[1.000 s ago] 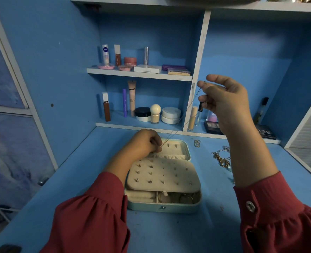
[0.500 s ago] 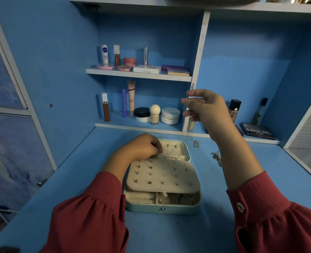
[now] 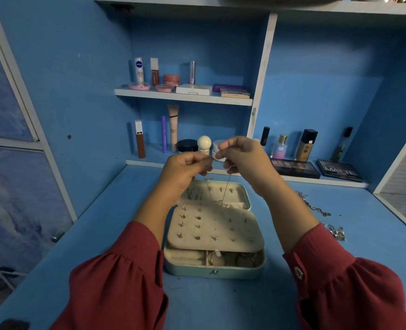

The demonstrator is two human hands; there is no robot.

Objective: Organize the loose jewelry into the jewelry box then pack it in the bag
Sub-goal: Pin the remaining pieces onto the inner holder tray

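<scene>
A blue-painted desk (image 3: 83, 253) runs into a blue back wall (image 3: 321, 75) fitted with white-edged shelves (image 3: 185, 96) and a white upright divider (image 3: 260, 75). Cosmetic bottles and tubes stand on the shelves, with dark palettes (image 3: 316, 167) on the lower ledge to the right. A pale-framed panel (image 3: 11, 129) lines the left side, and the light is dim.

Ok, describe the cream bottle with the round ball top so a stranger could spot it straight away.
Start at the lower shelf of the blue cabinet, in the section left of the white upright divider. The cream bottle stands near that section's right end, just behind the person's raised hands, between a dark round jar and a white jar. It alone has a ball-shaped cap.
</scene>
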